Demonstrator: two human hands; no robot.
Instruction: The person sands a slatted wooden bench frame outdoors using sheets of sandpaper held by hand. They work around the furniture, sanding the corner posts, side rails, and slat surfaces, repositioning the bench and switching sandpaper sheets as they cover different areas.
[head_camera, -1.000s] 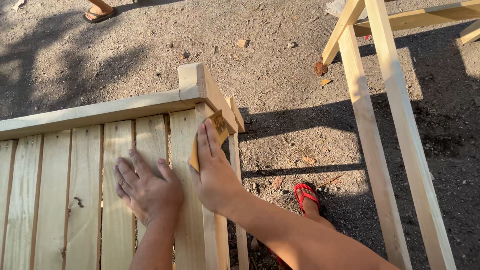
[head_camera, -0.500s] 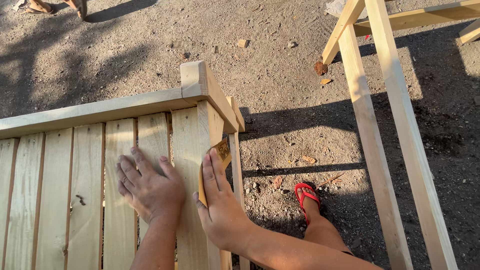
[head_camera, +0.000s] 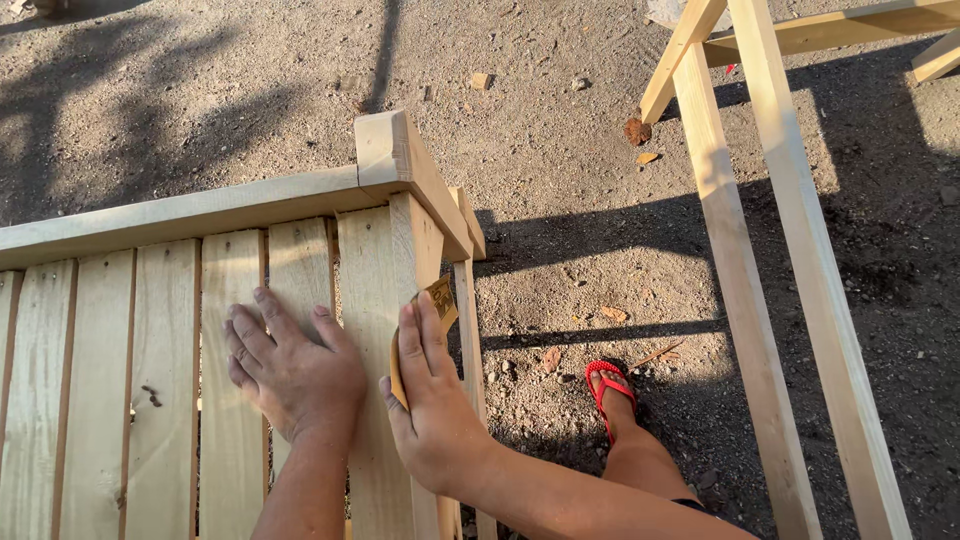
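The sandpaper (head_camera: 437, 312), a small tan folded piece, sits at the slat panel's (head_camera: 130, 380) right edge, pressed flat under the right hand (head_camera: 432, 400), whose fingers lie together over it. The left hand (head_camera: 290, 370), at 9 o'clock of the right, rests flat and spread on the pale slats. At 3 o'clock a red sandal (head_camera: 608, 392) stands on gritty dirt (head_camera: 560, 160); a wooden frame (head_camera: 770, 250) rises at 2 o'clock.
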